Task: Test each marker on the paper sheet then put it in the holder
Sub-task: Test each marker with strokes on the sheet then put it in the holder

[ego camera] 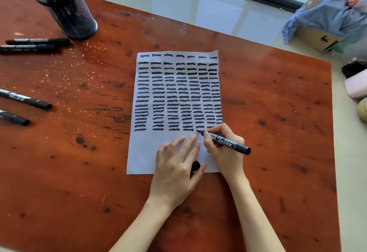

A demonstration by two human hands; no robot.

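Low and right of centre in the frame, right hand (222, 144) curled round a black marker (226, 141), fingers pinching the barrel just behind the nib, tip touching the paper sheet (151, 152) at the end of the lowest row of black strokes. Long axis of the marker slanted from upper left at the nib down to lower right at the butt, butt end jutting past the hand. Left hand (176, 164) flat beside it, fingers straight and spread, pressing the blank lower part of the sheet; a small black thing, probably the cap (195, 167), tucked at the thumb, grip hard to make out. Barrel black with a white printed label, lettering too small to read. Sheet filled with columns of short dark dashes, bare strip at the bottom. Holder (65, 9), a dark mesh cup already carrying several markers, far off at the upper left on the desk (278, 112), well apart from both hands and nearer the left one. Four more markers (37, 41) lying loose along the left edge, seemingly untested.
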